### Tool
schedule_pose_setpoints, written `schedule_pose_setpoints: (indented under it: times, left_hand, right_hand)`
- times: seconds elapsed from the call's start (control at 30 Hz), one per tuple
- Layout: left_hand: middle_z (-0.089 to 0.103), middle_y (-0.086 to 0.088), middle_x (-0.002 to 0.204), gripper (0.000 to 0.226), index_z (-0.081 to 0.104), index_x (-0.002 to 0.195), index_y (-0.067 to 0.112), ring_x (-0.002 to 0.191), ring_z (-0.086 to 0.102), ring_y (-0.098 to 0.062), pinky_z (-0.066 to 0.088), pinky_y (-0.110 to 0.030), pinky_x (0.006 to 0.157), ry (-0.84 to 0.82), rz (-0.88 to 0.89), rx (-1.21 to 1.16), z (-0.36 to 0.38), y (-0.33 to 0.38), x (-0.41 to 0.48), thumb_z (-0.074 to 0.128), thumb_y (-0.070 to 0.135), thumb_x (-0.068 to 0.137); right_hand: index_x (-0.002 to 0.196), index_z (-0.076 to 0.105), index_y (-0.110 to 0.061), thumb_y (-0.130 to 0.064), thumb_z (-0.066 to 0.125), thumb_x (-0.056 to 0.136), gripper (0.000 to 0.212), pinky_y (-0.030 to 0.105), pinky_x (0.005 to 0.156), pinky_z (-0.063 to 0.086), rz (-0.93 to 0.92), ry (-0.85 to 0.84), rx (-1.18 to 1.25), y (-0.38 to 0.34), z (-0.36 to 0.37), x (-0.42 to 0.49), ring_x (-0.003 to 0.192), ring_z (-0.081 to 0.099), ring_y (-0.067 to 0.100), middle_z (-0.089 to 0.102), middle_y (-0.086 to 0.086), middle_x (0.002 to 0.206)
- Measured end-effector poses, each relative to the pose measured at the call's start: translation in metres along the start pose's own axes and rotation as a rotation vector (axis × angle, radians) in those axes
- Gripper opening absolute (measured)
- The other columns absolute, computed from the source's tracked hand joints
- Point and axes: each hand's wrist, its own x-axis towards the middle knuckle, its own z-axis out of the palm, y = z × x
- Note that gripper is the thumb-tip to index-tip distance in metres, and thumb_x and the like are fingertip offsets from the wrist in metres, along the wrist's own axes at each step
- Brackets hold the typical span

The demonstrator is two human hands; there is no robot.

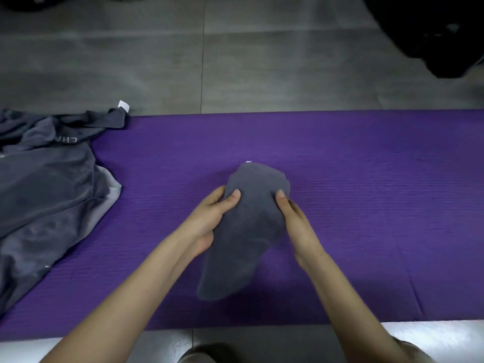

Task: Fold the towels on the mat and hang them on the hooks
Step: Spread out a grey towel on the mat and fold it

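Observation:
A small dark grey towel (248,226), folded into a narrow bundle, sits in the middle of the purple mat (366,205). My left hand (212,218) grips its left edge, thumb on top and fingers underneath. My right hand (293,218) holds the right edge, thumb pressed on the cloth. The far end of the towel, with a small white tag, is raised a little off the mat. A heap of several unfolded grey towels (47,189) lies at the mat's left end. No hooks are in view.
Grey tiled floor (235,61) stretches beyond the mat. A black object (432,35) fills the top right corner. A white strip (432,334) runs along the mat's near edge, and a shoe (199,355) shows at the bottom.

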Motion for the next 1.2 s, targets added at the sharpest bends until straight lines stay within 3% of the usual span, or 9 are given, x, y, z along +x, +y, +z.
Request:
schedule_pose_setpoints:
  times: [0.2, 0.33, 0.47, 0.6, 0.67, 0.77, 0.9, 1.07, 1.2]
  left_hand:
    - [0.068, -0.01, 0.112, 0.029, 0.058, 0.118, 0.01, 0.097, 0.067, -0.019, 0.056, -0.028, 0.081, 0.063, 0.0, -0.079, 0.0, 0.008, 0.001, 0.056, 0.019, 0.091]
    - [0.068, -0.002, 0.111, 0.065, 0.037, 0.134, 0.022, 0.101, 0.066, -0.013, 0.053, -0.025, 0.084, 0.042, 0.128, 0.108, -0.009, 0.024, 0.012, 0.068, 0.01, 0.079]
    - [0.058, 0.028, 0.12, 0.089, 0.03, 0.13, 0.054, 0.108, 0.057, 0.003, 0.046, -0.018, 0.093, 0.001, 0.45, 0.816, -0.016, 0.055, 0.031, 0.083, 0.03, 0.062]
    - [0.071, -0.001, 0.082, 0.065, 0.051, 0.118, 0.039, 0.065, 0.066, -0.025, 0.052, -0.029, 0.063, 0.284, 0.669, 1.423, -0.004, 0.086, 0.043, 0.069, 0.056, 0.057]
    - [0.064, -0.008, 0.078, 0.061, 0.066, 0.108, 0.027, 0.069, 0.061, -0.029, 0.047, -0.029, 0.065, 0.322, 0.721, 1.532, 0.007, 0.096, 0.045, 0.073, 0.056, 0.055]
    - [0.052, -0.007, 0.094, 0.052, 0.071, 0.099, 0.019, 0.086, 0.049, -0.028, 0.039, -0.034, 0.079, 0.228, 0.665, 1.46, 0.027, 0.121, 0.036, 0.076, 0.05, 0.058]
    - [0.05, 0.007, 0.091, 0.035, 0.059, 0.097, 0.011, 0.085, 0.053, -0.02, 0.041, -0.03, 0.072, 0.032, 0.393, 1.205, 0.076, 0.153, -0.011, 0.077, 0.029, 0.073]
    - [0.054, 0.006, 0.115, 0.057, 0.056, 0.121, 0.017, 0.105, 0.05, -0.01, 0.04, -0.024, 0.092, 0.144, 0.321, 1.023, 0.143, 0.21, -0.099, 0.077, 0.026, 0.069]
    - [0.061, 0.001, 0.097, 0.018, 0.064, 0.1, 0.01, 0.079, 0.057, 0.008, 0.048, -0.018, 0.079, 0.371, 0.218, 0.8, 0.21, 0.279, -0.189, 0.067, 0.007, 0.083]
  right_hand:
    - [0.13, 0.048, -0.032, -0.034, 0.07, 0.077, 0.057, 0.012, 0.074, 0.05, -0.094, -0.062, 0.26, -0.021, 0.003, 0.004, 0.104, 0.061, 0.004, 0.062, -0.007, 0.118]
    - [0.143, 0.023, -0.039, -0.004, 0.071, 0.078, 0.088, 0.013, 0.078, 0.05, -0.292, -0.157, 0.117, -0.037, -0.008, 0.013, 0.104, 0.063, 0.002, 0.061, 0.001, 0.121]
    - [0.133, 0.031, -0.051, -0.008, 0.073, 0.079, 0.082, 0.017, 0.1, 0.041, -0.444, -0.293, -0.402, -0.071, -0.022, 0.034, 0.122, 0.047, -0.005, 0.048, -0.027, 0.132]
    - [0.13, 0.052, -0.032, -0.018, 0.073, 0.08, 0.056, 0.014, 0.081, 0.047, -0.467, -0.115, -0.63, -0.109, -0.022, 0.043, 0.087, 0.058, -0.002, 0.065, -0.013, 0.104]
    - [0.121, 0.058, -0.03, -0.022, 0.073, 0.08, 0.044, 0.023, 0.077, 0.05, -0.413, -0.09, -0.64, -0.125, -0.028, 0.04, 0.078, 0.06, 0.002, 0.068, -0.012, 0.095]
    - [0.111, 0.061, -0.033, -0.024, 0.072, 0.079, 0.036, 0.037, 0.08, 0.051, -0.287, -0.102, -0.645, -0.156, -0.041, 0.026, 0.087, 0.062, 0.011, 0.068, -0.012, 0.091]
    - [0.113, 0.061, -0.028, -0.021, 0.068, 0.083, 0.032, 0.03, 0.075, 0.046, -0.245, -0.097, -0.701, -0.209, -0.058, -0.022, 0.09, 0.062, 0.019, 0.067, -0.005, 0.093]
    - [0.126, 0.053, -0.029, -0.029, 0.063, 0.087, 0.04, 0.027, 0.068, 0.037, -0.177, -0.037, -0.814, -0.291, -0.087, -0.107, 0.096, 0.061, 0.025, 0.067, 0.002, 0.105]
    - [0.128, 0.052, -0.026, -0.027, 0.065, 0.086, 0.044, 0.036, 0.072, 0.044, -0.103, 0.028, -0.766, -0.376, -0.13, -0.187, 0.098, 0.06, 0.033, 0.068, 0.007, 0.106]
